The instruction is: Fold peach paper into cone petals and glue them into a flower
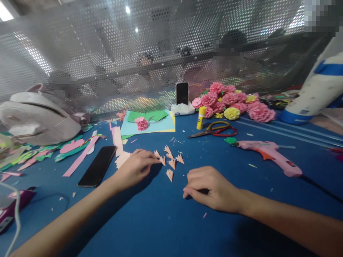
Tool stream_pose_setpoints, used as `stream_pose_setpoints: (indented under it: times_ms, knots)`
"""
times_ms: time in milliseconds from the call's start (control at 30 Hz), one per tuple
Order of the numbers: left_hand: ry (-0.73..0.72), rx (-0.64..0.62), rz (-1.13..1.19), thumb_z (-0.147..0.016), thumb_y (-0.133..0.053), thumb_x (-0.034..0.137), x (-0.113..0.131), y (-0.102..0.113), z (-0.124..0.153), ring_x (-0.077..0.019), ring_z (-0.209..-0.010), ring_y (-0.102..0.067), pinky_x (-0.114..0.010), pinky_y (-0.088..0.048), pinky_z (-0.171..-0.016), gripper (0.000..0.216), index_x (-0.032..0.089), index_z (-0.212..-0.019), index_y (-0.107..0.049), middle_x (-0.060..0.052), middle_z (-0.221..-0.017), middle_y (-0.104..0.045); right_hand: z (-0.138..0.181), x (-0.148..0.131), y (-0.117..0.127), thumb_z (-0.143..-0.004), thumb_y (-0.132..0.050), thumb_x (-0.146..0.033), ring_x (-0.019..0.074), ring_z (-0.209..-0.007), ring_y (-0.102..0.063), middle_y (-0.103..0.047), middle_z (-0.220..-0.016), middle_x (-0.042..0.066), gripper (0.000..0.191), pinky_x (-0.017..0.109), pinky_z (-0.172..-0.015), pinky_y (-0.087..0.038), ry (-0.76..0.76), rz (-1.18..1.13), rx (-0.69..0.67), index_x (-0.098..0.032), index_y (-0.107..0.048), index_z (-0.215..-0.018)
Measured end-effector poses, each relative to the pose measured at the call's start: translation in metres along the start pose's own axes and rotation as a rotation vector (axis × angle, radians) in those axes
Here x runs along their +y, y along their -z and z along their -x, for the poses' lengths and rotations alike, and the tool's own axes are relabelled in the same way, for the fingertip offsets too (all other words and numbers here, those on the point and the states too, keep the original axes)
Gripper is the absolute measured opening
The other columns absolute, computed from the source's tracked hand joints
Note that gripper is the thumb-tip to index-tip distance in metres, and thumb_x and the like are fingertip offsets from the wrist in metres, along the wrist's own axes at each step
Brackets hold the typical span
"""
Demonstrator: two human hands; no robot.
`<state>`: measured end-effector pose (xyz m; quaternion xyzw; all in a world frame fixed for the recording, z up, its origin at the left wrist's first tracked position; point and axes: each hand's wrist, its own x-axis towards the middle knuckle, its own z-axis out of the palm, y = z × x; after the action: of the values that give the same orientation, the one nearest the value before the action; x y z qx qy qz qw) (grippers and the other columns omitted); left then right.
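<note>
My left hand [137, 166] reaches to a small group of folded peach paper pieces [169, 175]. Its thumb and fingertips come together at the edge of the leftmost folded paper piece [162, 160]. Several of these pointed pieces lie close together on the blue table. Right of them rests my right hand [210, 188], fingers curled in and thumb alongside, with nothing visible in it. A peach paper sheet [122, 159] with a jagged edge lies partly behind my left hand.
A black phone [98, 167] and pink strips are at left, near a white bag [43, 119]. Behind are a pink paper flower [141, 123], glue stick [201, 117], scissors [214, 130] and a flower bunch [230, 101]. A pink glue gun [270, 153] lies right. A perforated screen [112, 64] stands behind.
</note>
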<state>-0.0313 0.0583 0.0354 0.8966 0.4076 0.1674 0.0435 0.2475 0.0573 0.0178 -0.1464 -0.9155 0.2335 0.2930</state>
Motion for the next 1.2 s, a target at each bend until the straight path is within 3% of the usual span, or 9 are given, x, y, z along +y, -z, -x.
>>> stream_pose_setpoints:
  times_ms: [67,167,300,533,833,900,967,1067,1200]
  knots:
    - [0.1,-0.043,-0.013,-0.09,-0.043,0.01,-0.015,0.013,-0.001,-0.0203,-0.098,-0.063,-0.039,-0.046,-0.092,0.038,0.024,-0.117,-0.066,-0.006,-0.108,-0.07,0.001,0.001,0.0,-0.096,-0.051,-0.023,0.0106,-0.058,-0.052,-0.058,-0.057,0.001,0.033,0.023,-0.058,-0.037,0.006,0.001,-0.008,-0.015,-0.072,-0.073]
    - [0.416,-0.033,-0.058,-0.087,-0.055,0.03,-0.041,0.033,0.004,-0.0229,-0.093,-0.065,-0.034,-0.05,-0.083,0.029,0.021,-0.113,-0.064,-0.008,-0.105,-0.07,0.002,0.002,-0.001,-0.096,-0.051,-0.024,0.0104,-0.057,-0.052,-0.057,-0.056,0.0,0.033,0.024,-0.058,-0.036,0.015,0.003,-0.012,-0.016,-0.073,-0.073]
    - [0.581,-0.12,-0.032,-0.081,-0.061,0.044,-0.065,0.047,0.02,-0.0232,-0.085,-0.066,-0.028,-0.049,-0.069,0.03,0.019,-0.097,-0.063,-0.007,-0.095,-0.071,0.002,0.003,-0.003,-0.096,-0.05,-0.025,0.0107,-0.056,-0.05,-0.056,-0.056,0.0,0.034,0.024,-0.057,-0.035,0.034,0.028,-0.031,-0.016,-0.073,-0.073]
    - [0.637,-0.19,-0.014,-0.069,-0.068,0.039,-0.065,0.036,0.035,-0.0262,-0.087,-0.066,-0.031,-0.05,-0.074,0.031,0.018,-0.092,-0.065,-0.009,-0.096,-0.07,0.001,0.003,-0.002,-0.097,-0.049,-0.024,0.0105,-0.056,-0.051,-0.057,-0.056,0.0,0.035,0.024,-0.057,-0.036,0.029,0.028,-0.034,-0.016,-0.072,-0.072]
    - [0.662,-0.132,-0.07,-0.085,-0.053,0.037,-0.051,0.053,0.03,-0.0211,-0.07,-0.064,-0.027,-0.042,-0.06,0.024,0.02,-0.075,-0.067,-0.004,-0.077,-0.071,0.002,0.005,-0.003,-0.097,-0.049,-0.024,0.0106,-0.056,-0.051,-0.057,-0.055,0.0,0.036,0.023,-0.057,-0.037,0.032,0.03,-0.025,-0.016,-0.072,-0.071]
    - [0.538,0.043,-0.154,-0.089,-0.053,0.033,-0.031,0.053,0.026,-0.0192,-0.075,-0.063,-0.027,-0.043,-0.064,0.022,0.021,-0.077,-0.066,-0.003,-0.086,-0.07,0.0,0.003,-0.003,-0.097,-0.048,-0.024,0.0101,-0.055,-0.051,-0.057,-0.055,0.001,0.037,0.023,-0.057,-0.037,0.004,0.02,0.0,-0.015,-0.072,-0.07]
    - [0.287,0.186,-0.184,-0.093,-0.052,0.028,-0.004,0.046,0.022,-0.0171,-0.079,-0.062,-0.026,-0.043,-0.068,0.02,0.02,-0.081,-0.065,-0.003,-0.09,-0.068,-0.001,0.002,-0.001,-0.098,-0.046,-0.024,0.0098,-0.056,-0.054,-0.06,-0.056,0.001,0.038,0.022,-0.059,-0.039,-0.063,-0.025,0.023,-0.015,-0.073,-0.073]
    - [-0.069,0.358,-0.391,-0.095,-0.052,0.021,0.043,0.026,0.018,-0.0158,-0.067,-0.054,-0.029,-0.038,-0.063,0.021,0.018,-0.078,-0.063,-0.003,-0.077,-0.064,-0.003,0.001,0.0,-0.1,-0.045,-0.028,0.0099,-0.061,-0.059,-0.064,-0.061,0.0,0.034,0.02,-0.062,-0.041,-0.222,-0.146,0.025,-0.016,-0.074,-0.087]
    - [-0.377,0.3,-0.42,-0.093,-0.051,0.016,0.087,-0.009,0.016,-0.0159,-0.063,-0.049,-0.034,-0.037,-0.066,0.015,0.014,-0.091,-0.066,-0.002,-0.072,-0.062,-0.003,0.004,-0.002,-0.097,-0.052,-0.03,0.0105,-0.067,-0.06,-0.067,-0.068,0.0,0.028,0.019,-0.064,-0.042,-0.327,-0.219,-0.025,-0.016,-0.071,-0.083]
